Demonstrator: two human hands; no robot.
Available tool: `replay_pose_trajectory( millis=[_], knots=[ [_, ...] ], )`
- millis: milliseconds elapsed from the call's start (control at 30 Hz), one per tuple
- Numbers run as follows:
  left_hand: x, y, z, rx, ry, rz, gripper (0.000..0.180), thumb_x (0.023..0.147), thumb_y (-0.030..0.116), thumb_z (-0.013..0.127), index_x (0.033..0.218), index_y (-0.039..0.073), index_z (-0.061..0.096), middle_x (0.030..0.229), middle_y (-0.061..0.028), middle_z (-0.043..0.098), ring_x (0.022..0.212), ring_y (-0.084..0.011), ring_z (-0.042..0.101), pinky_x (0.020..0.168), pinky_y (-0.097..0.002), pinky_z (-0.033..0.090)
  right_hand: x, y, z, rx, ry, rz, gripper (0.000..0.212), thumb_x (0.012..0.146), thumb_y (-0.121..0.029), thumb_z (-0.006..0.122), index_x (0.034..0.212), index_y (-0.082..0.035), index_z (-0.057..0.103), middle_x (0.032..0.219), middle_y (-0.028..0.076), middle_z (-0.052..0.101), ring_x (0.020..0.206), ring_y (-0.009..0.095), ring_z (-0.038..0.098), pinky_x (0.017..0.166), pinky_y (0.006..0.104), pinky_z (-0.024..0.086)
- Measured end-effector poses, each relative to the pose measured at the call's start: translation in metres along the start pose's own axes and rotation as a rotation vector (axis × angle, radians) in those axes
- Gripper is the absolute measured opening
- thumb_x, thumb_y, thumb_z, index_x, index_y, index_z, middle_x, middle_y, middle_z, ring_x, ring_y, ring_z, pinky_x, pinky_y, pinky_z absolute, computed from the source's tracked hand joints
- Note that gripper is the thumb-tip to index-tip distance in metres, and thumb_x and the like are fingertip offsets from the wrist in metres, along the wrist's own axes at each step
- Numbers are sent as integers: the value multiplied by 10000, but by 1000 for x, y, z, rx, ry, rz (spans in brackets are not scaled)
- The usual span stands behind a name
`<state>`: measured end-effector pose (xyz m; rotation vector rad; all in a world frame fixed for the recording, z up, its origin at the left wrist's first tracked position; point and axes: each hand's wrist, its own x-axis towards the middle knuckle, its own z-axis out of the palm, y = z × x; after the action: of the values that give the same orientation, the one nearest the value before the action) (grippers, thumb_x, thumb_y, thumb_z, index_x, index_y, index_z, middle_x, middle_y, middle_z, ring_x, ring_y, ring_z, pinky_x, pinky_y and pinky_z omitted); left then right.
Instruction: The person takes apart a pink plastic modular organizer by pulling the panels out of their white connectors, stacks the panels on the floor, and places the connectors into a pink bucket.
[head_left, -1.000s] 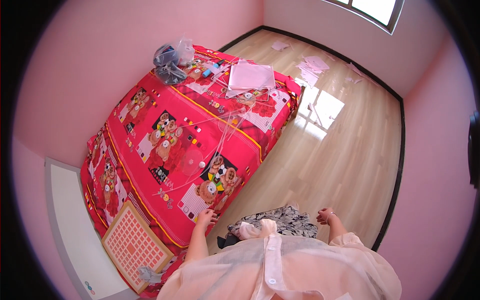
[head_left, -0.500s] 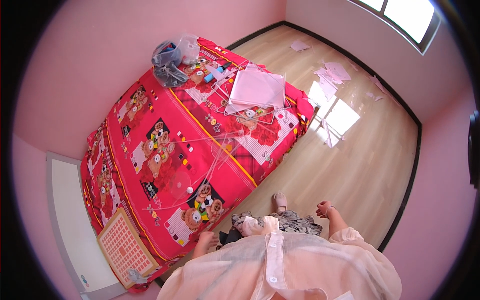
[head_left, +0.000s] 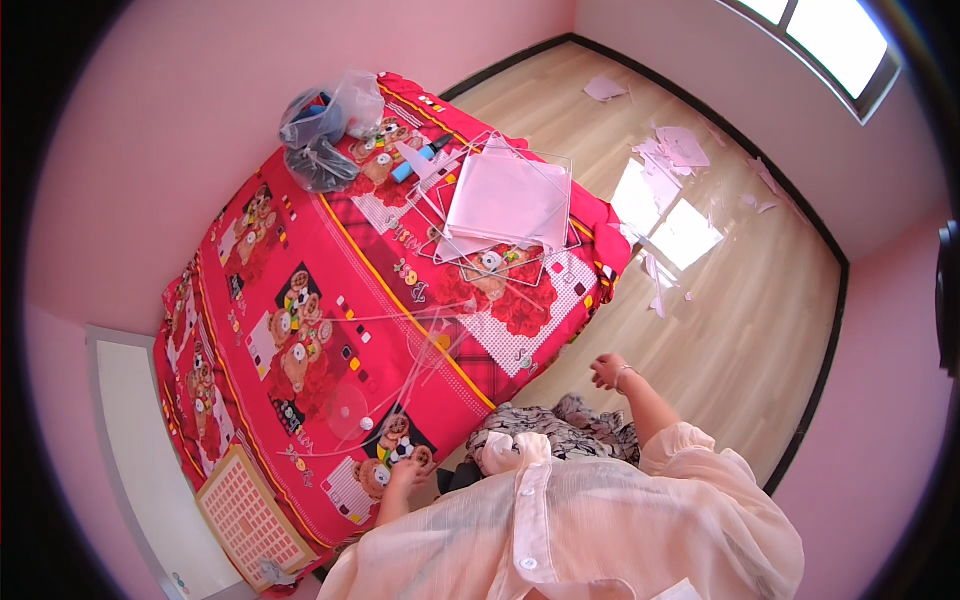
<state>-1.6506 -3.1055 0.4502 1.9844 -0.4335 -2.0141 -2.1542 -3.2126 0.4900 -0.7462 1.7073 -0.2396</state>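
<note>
My left hand (head_left: 407,476) is over the near edge of the bed (head_left: 340,280), just in front of a teddy-bear print, its fingers apart and empty. My right hand (head_left: 608,372) hangs over the floor to the right of the bed, fingers loosely bent, with nothing visible in it. Ahead of the left hand lie thin clear rods (head_left: 385,405), a see-through disc (head_left: 347,408) and a small white round piece (head_left: 366,424). Farther off on the bed, a stack of pale pink sheets (head_left: 510,200) lies among thin square wire frames (head_left: 575,172).
Clear plastic bags (head_left: 322,165) and a blue, black-tipped tool (head_left: 405,172) lie at the bed's far end. A wood-framed board with pink squares (head_left: 255,512) leans at the near left. Torn pink paper (head_left: 682,147) litters the wooden floor (head_left: 740,330) below a window (head_left: 835,45).
Both hands have moved forward, the left to the bed's edge and the right forward and leftward. My view has shifted slightly; the things on the bed lie as before.
</note>
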Motion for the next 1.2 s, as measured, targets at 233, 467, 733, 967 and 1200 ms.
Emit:
replay_pose_trajectory(
  millis=[233, 467, 733, 967, 1200],
  knots=[
    [16, 5, 14, -89, 93, 27, 104, 800, 152, 386, 862, 97, 449, 560, -35, 463, 442, -143, 477, 358, -290, 370, 86, -76, -29, -429, 28, -253, 260, 767, -247, 444, 783, -21, 570, 628, 80, 593, 524, 131, 562, 504, 265, 446],
    [-18, 43, 85, -2, 377, 100, 182, 803, 158, 405, 866, 4, 479, 743, -121, 559, 577, -234, 569, 468, -327, 468, 202, -196, -63, -883, 187, -447, 308, 763, -279, 409, 853, -37, 577, 867, 175, 561, 828, 319, 534, 763, 378, 406],
    [-34, 69, 198, -33, 338, -91, 249, 804, 181, 411, 947, -13, 478, 840, -132, 562, 655, -211, 573, 551, -310, 471, 283, -277, -85, -1305, 131, -469, 269, 780, -142, 362, 998, -120, 518, 1057, 86, 505, 1034, 231, 428, 900, 442, 250],
    [-40, 99, 234, -76, 412, -16, 232, 796, 178, 435, 935, -2, 478, 823, -111, 563, 664, -177, 566, 541, -278, 462, 300, -268, -108, -1660, -48, -582, 231, 791, -145, 343, 925, -109, 528, 930, 90, 554, 992, 224, 443, 908, 531, 152],
    [-38, 99, 255, -120, 458, -36, 208, 794, 163, 438, 917, 2, 486, 812, -106, 566, 646, -172, 566, 538, -274, 459, 319, -283, -100, -1642, 1, -733, 261, 740, -325, 486, 915, -141, 549, 938, 64, 545, 996, 210, 437, 890, 473, 222]
  ],
)
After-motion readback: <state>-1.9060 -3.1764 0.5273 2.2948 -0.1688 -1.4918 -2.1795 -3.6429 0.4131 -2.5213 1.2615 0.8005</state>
